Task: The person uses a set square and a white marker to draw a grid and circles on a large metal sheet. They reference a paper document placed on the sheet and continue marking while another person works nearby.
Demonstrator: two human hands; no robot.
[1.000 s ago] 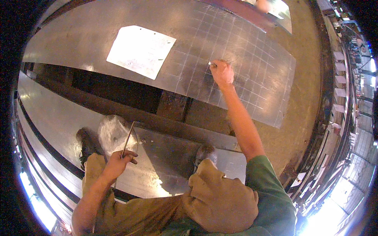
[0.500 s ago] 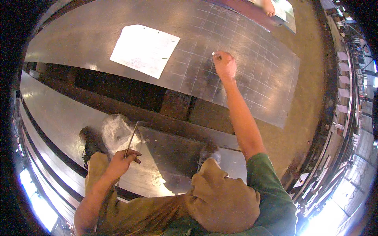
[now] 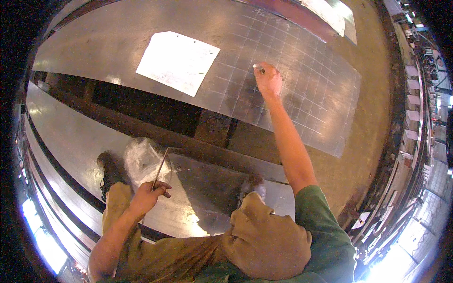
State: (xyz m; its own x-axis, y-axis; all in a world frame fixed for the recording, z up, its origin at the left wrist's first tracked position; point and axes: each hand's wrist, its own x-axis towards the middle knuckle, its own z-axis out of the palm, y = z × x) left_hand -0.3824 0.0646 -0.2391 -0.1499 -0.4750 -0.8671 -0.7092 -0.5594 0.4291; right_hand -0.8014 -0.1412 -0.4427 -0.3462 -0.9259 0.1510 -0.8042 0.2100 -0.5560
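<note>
My right hand [image 3: 268, 81] is stretched out over a large grey metal sheet [image 3: 106, 45] marked with a grid of white lines. Its fingers are closed on a small white piece, apparently chalk [image 3: 255, 66], whose tip shows beyond the fingertips. Whether that tip touches the metal, I cannot tell. Low on the left, in front of my body, my left hand [image 3: 146, 197] is wrapped round a long, thin metal strip [image 3: 161, 167], held slanted with its upper end pointing away from me. A white sheet of paper [image 3: 178, 61] with faint drawing and writing lies on the metal left of my right hand.
Between the gridded sheet and the metal surface under my feet runs a dark gap [image 3: 146, 106]. A whitish, dusty round patch [image 3: 144, 162] shows beyond my left hand. My shoes [image 3: 252, 185] are close by. More papers [image 3: 325, 14] lie past a reddish-brown strip [image 3: 302, 19].
Another person's hand at the top right has gone from view. The view has shifted slightly. My right hand stays at nearly the same grid lines, and both hands keep their hold.
</note>
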